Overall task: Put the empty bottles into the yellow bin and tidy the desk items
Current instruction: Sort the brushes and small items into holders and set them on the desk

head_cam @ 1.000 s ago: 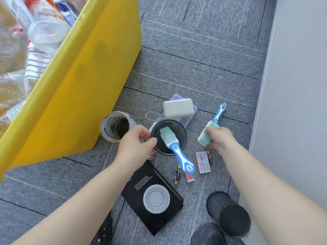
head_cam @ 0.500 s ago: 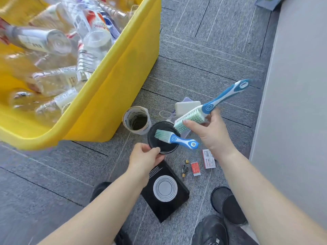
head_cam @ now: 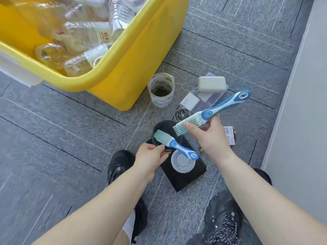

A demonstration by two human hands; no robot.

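The floor is covered with grey carpet tiles (head_cam: 230, 50) divided by dark seams. A pale wall panel (head_cam: 300, 103) is seen along the 3 o'clock edge.

A yellow bin (head_cam: 134, 71) is stood on the carpet at 10 o'clock of the view. Clear plastic bottles (head_cam: 85, 32) are piled inside it, most on their sides. White labels are carried by several bottles, but the print cannot be read.

A tape roll (head_cam: 161, 90) is stood on end just beside the bin's near corner; green print is noted on its core, illegible. At 1 o'clock of the view a white block (head_cam: 211, 84) is rested on a clear plastic case (head_cam: 210, 101). A packet (head_cam: 229, 136) bearing a barcode is laid near the right hand (head_cam: 210, 138), at its 3 o'clock. A black box (head_cam: 184, 179) printed with white concentric rings is laid flat between the forearms. Black shoes (head_cam: 120, 167) are seen at 6 o'clock.

A round black dish (head_cam: 166, 131) is pinched at its near rim by the curled fingers of the left hand (head_cam: 150, 159). A short brush (head_cam: 177, 146), with pale green bristles and a blue and white handle, is laid across the dish, handle towards 4 o'clock. Whether the dish is clear of the floor cannot be told.

A long brush (head_cam: 212, 112) of the same colours is gripped at its neck by the right hand, thumb against the bristles, handle raised towards 2 o'clock.
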